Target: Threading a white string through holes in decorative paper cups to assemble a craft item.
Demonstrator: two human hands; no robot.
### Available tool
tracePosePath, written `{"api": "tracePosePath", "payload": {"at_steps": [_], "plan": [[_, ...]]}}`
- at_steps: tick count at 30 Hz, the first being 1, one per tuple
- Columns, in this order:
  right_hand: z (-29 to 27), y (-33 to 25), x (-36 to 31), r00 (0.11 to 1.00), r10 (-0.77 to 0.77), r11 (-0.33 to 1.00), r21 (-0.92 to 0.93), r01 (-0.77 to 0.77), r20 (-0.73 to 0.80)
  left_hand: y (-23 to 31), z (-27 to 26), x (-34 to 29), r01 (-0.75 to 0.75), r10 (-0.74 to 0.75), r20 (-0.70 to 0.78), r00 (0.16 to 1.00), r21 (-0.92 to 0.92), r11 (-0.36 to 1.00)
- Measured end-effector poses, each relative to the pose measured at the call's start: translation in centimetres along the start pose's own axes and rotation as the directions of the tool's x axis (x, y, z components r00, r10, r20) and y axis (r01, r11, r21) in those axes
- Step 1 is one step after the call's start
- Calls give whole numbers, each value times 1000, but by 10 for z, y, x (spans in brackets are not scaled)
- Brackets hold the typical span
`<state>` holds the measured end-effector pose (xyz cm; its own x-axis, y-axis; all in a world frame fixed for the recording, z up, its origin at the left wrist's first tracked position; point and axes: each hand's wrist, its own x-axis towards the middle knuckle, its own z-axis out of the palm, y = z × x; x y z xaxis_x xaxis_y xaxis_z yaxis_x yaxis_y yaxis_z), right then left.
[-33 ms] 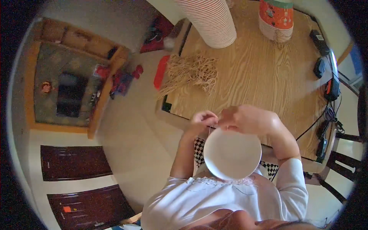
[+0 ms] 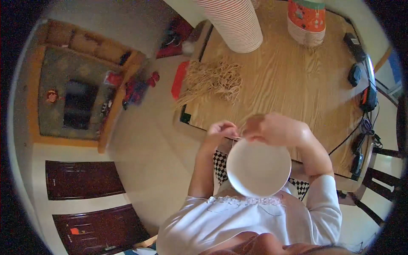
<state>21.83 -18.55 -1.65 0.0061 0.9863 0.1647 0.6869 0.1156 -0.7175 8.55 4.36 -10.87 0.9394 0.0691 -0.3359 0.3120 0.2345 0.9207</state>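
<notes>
A round white tub [image 2: 259, 168], seen end-on, rests in front of my chest above my lap. My left hand [image 2: 222, 131] is closed in a pinch at its upper left edge, and a thin pale cord runs down from those fingertips. Just beside it, my right hand [image 2: 272, 129] bends over the tub's far edge with curled fingers. What its fingertips grip is hidden by the hand and slightly blurred. A loose heap of tan cords [image 2: 216, 80] lies on the table beyond my left hand.
On the wooden table [image 2: 289, 85] stand a tall stack of white tubs [image 2: 233, 25] and, farther right, a stack of orange patterned tubs [image 2: 306, 21]. Black power adapters [image 2: 367, 100] with cables line the right edge. A red object [image 2: 180, 80] lies by the left edge.
Both hands have moved slightly up and away from me. A small gap has opened between my fingertips. The tub has shifted very slightly upward.
</notes>
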Motion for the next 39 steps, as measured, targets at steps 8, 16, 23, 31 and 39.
{"api": "tracePosePath", "payload": {"at_steps": [8, 16, 23, 31, 39], "plan": [[-17, 20, -19, 909, 206, 954, -130, -268, -361, 47, -17, -45, -284, 436, 89, 896, -639, 715], [-14, -23, -27, 960, 281, 927, -253, -276, -19, 75, 0, -66, -408, 517, 38, 855, -565, 717], [-22, -10, -11, 956, 71, 996, -33, -84, -284, 107, 38, -101, -643, 646, -133, 751, -366, 673], [-15, 11, 0, 875, 286, 858, -302, -415, -391, 98, 54, -91, -515, 633, -360, 685, 375, 771], [-19, -36, -12, 867, 56, 956, -223, -189, -495, 98, 85, -80, -380, 551, -282, 786, 483, 789]]}}
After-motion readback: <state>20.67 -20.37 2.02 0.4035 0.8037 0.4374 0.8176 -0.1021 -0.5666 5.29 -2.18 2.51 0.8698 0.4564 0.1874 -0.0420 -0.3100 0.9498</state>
